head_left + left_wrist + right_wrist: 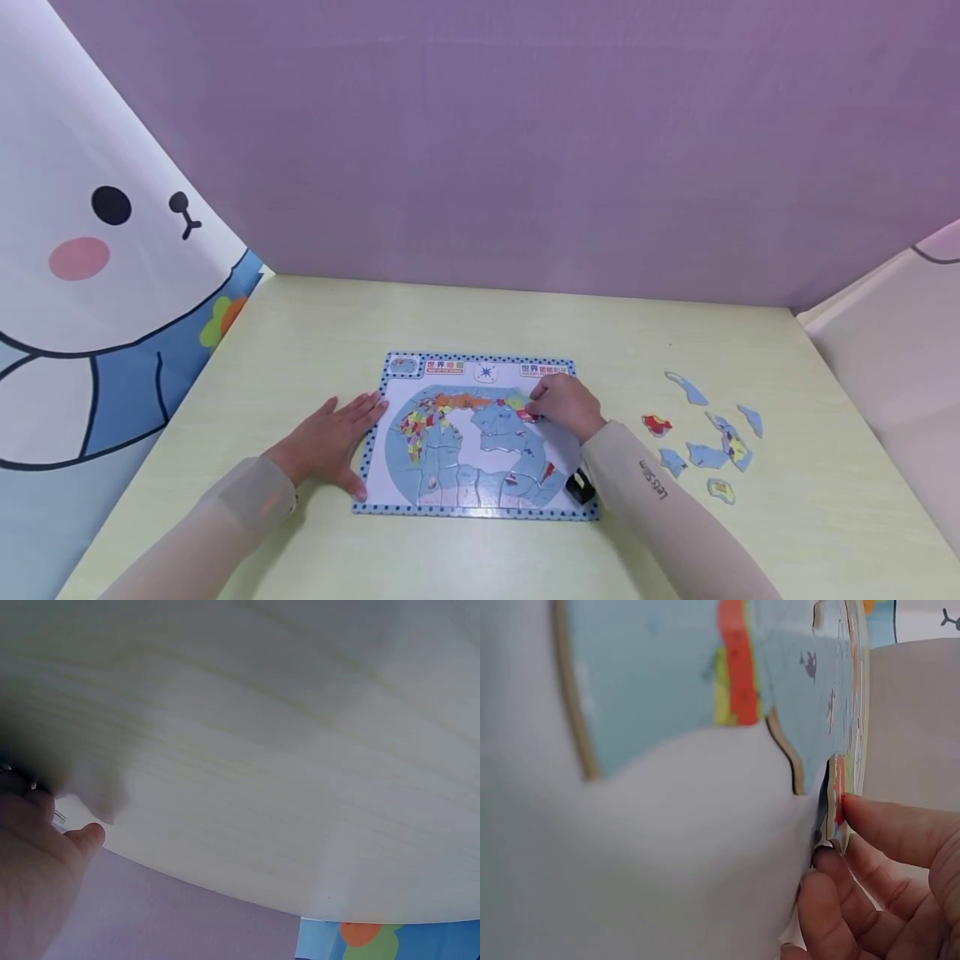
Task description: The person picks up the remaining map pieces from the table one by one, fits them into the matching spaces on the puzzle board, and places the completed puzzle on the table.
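Note:
A world map jigsaw board [375, 433] with a blue dotted border lies flat on the table. Fingers spread, my left hand [333, 437] rests against its left edge; the left wrist view shows only part of that hand [37, 862]. At the map's upper right, my right hand [567, 406] pinches a puzzle piece [527, 415] with red on it. Close up in the right wrist view, thumb and fingers hold this piece [838, 802] tilted above the board surface, beside fitted pieces [652, 682]. White gaps show in the middle and right of the map.
Several loose puzzle pieces lie on the table [825, 500] right of the board, among them a red one [657, 425] and a curved blue one [687, 388]. A small black object [580, 487] sits at the board's lower right. A purple backdrop [510, 150] rises behind.

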Demonstrator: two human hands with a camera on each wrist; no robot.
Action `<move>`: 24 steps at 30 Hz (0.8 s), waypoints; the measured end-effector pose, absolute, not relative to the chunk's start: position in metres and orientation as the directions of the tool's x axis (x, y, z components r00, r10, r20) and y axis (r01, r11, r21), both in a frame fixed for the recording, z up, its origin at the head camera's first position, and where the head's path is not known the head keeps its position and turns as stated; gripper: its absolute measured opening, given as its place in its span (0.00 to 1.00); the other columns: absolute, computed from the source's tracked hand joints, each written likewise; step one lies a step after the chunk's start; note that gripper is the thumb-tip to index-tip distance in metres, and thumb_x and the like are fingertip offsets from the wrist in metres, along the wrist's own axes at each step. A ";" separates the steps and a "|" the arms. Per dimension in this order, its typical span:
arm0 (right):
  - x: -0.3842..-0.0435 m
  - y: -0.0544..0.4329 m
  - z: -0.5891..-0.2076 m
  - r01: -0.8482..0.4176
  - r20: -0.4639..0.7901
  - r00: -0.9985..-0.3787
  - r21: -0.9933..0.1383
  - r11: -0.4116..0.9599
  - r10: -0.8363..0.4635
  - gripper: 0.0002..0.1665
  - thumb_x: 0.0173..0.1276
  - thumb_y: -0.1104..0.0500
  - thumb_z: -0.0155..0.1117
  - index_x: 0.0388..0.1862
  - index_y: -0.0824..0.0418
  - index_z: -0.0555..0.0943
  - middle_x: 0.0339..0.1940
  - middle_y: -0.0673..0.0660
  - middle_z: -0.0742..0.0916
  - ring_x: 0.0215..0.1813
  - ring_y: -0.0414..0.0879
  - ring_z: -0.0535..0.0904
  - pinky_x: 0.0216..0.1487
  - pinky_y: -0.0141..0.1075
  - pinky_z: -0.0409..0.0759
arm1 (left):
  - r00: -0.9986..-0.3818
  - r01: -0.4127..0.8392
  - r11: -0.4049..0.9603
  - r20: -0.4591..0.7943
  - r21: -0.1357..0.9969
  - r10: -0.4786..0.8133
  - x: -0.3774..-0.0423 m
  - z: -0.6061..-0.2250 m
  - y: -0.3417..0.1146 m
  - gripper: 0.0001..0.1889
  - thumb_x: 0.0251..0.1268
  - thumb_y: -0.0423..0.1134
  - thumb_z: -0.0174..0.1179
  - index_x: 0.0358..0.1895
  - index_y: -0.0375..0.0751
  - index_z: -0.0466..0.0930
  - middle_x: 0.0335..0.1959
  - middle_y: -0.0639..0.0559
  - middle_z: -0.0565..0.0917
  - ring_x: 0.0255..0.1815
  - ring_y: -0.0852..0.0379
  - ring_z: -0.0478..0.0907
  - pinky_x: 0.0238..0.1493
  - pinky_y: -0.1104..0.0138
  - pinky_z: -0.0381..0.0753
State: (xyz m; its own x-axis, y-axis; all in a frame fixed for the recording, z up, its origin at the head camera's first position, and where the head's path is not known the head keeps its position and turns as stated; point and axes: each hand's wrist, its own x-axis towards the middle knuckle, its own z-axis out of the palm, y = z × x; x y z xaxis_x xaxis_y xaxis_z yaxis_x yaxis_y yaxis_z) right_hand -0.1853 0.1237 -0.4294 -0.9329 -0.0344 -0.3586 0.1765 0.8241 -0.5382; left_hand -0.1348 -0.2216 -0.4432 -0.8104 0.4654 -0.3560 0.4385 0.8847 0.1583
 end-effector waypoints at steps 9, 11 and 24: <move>-0.187 0.123 -0.432 0.186 -0.362 -0.932 -0.537 0.823 -0.026 0.11 0.59 0.55 0.71 0.38 0.59 0.85 0.37 0.54 0.85 0.36 0.47 0.79 0.40 0.42 0.74 | -0.809 0.439 0.883 -0.354 0.165 0.469 -0.135 -0.444 -0.222 0.66 0.30 0.71 0.71 0.73 0.35 0.55 0.75 0.40 0.56 0.75 0.40 0.48 0.68 0.37 0.46; -0.187 0.123 -0.432 0.185 -0.363 -0.932 -0.536 0.824 -0.027 0.11 0.59 0.55 0.72 0.38 0.59 0.86 0.37 0.54 0.85 0.37 0.47 0.79 0.40 0.42 0.74 | -0.809 0.435 0.885 -0.358 0.167 0.465 -0.135 -0.444 -0.222 0.66 0.30 0.71 0.71 0.74 0.35 0.54 0.75 0.40 0.56 0.75 0.40 0.48 0.68 0.37 0.46; -0.189 0.124 -0.431 0.187 -0.370 -0.928 -0.540 0.820 -0.032 0.11 0.59 0.54 0.72 0.38 0.59 0.85 0.38 0.54 0.85 0.37 0.47 0.79 0.41 0.42 0.74 | -0.811 0.434 0.885 -0.354 0.169 0.466 -0.135 -0.443 -0.221 0.66 0.30 0.70 0.71 0.74 0.35 0.54 0.75 0.40 0.56 0.75 0.40 0.47 0.68 0.37 0.47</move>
State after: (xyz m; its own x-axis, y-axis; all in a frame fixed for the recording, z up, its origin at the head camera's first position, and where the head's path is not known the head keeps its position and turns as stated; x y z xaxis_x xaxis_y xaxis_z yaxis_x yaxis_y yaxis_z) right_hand -0.1891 0.1242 -0.4312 -0.9284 -0.0317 -0.3701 0.1874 0.8203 -0.5404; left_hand -0.1353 -0.2211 -0.4428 -0.8113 0.4655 -0.3537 0.4343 0.8849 0.1686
